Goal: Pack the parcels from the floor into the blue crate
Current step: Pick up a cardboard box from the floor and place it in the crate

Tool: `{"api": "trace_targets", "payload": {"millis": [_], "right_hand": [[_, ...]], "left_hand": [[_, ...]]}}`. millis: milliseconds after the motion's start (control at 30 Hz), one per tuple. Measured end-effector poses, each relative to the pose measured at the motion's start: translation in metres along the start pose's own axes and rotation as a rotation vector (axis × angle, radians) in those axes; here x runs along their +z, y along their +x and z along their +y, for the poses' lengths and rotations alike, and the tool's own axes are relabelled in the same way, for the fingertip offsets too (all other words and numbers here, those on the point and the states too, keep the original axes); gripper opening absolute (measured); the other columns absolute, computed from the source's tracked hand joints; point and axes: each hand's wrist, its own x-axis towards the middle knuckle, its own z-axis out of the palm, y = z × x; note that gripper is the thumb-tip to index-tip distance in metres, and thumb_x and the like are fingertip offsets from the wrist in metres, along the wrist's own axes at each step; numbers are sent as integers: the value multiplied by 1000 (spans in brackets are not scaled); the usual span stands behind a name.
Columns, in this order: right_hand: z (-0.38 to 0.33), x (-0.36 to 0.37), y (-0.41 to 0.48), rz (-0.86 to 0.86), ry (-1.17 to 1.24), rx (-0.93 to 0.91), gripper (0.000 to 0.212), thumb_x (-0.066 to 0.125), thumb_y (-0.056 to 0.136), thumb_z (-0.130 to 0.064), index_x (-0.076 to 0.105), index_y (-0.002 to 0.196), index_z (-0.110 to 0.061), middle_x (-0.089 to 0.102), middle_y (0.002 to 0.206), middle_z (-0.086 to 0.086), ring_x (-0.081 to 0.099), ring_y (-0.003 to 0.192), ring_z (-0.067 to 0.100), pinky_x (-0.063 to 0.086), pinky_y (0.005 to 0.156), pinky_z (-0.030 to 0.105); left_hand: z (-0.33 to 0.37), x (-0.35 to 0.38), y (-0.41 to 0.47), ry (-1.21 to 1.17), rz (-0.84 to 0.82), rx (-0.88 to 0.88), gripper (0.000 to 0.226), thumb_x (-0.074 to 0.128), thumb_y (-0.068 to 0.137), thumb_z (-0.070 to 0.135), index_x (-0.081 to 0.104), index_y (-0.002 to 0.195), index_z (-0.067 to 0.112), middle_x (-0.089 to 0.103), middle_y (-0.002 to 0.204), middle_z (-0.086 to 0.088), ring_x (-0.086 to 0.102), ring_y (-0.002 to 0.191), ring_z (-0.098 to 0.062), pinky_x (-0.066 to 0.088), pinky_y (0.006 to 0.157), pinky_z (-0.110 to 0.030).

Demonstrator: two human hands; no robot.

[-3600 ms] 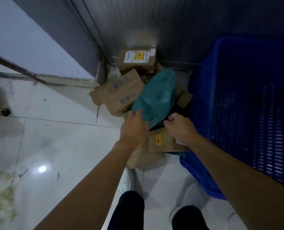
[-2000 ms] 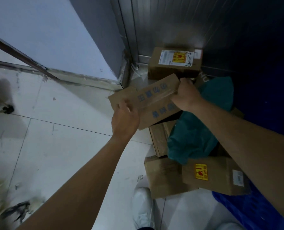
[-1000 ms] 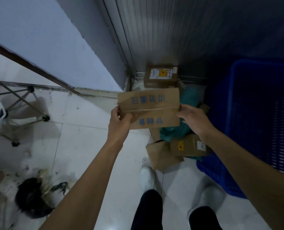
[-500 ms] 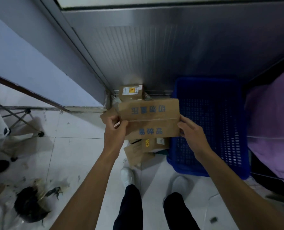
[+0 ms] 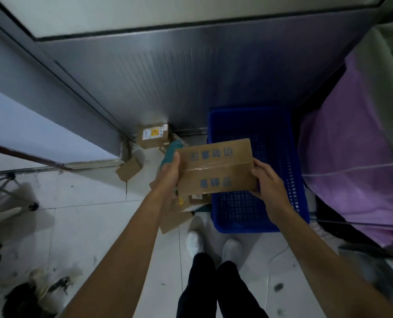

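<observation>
Item under handling: a brown cardboard box (image 5: 216,167) with blue printing on two faces, held in the air at picture centre, long axis level. The left hand (image 5: 169,173) grips its left end, thumb laid up the end face. The right hand (image 5: 267,180) grips the right end, fingers (image 5: 259,165) curled round the edge. Both hands are grasping the box; neither is released.

The blue crate (image 5: 243,229) stands on the floor from 12 to 5 o'clock of the box. In the view the box covers the crate's left wall and part of its mesh bottom. No parcel is visible in the part of the crate that shows.

Parcels on the floor: a teal bag (image 5: 169,153) at 10 o'clock, partly behind the left hand; a labelled carton (image 5: 154,135) in the corner at 11 o'clock; a small plain carton (image 5: 130,168) at 9 o'clock; more cartons (image 5: 174,220) at 7 o'clock, under the left wrist.

Surroundings: a purple cloth (image 5: 356,157) at 3 o'clock, close beside the crate; a ribbed metal panel (image 5: 179,83) at 12 o'clock; white shoes (image 5: 194,241) at 6 o'clock; debris (image 5: 30,294) far off at 8 o'clock.

Change from half a second ago: the box then hung over the parcel heap, its right end only reaching the crate's left wall. It now lies further right, over the crate. The teal bag and small carton, then masked, are exposed.
</observation>
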Motion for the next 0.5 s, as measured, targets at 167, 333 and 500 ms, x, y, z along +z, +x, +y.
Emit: {"api": "trace_targets", "payload": {"millis": [167, 333, 500], "right_hand": [[16, -12, 1, 67, -110, -156, 29, 57, 102, -33, 58, 131, -27, 62, 125, -7, 61, 109, 3, 54, 82, 21], [17, -19, 14, 94, -165, -252, 25, 60, 97, -44, 61, 117, -29, 58, 125, 1, 60, 109, 6, 52, 87, 25], [18, -32, 37, 174, -124, -257, 64, 64, 82, -70, 53, 126, -26, 51, 128, 1, 58, 113, 10, 53, 91, 31]], "left_hand": [[-4, 25, 22, -127, 4, -227, 78, 42, 86, 82, 51, 139, 25, 58, 132, -4, 58, 116, -30, 50, 93, -50], [-9, 55, 20, -164, -11, -299, 35, 58, 96, 50, 57, 91, 15, 57, 90, -6, 52, 77, -23, 47, 71, -39], [-19, 89, 33, -146, 21, -210, 36, 62, 88, 56, 62, 105, 25, 63, 108, -4, 61, 95, -26, 55, 94, -54]]}}
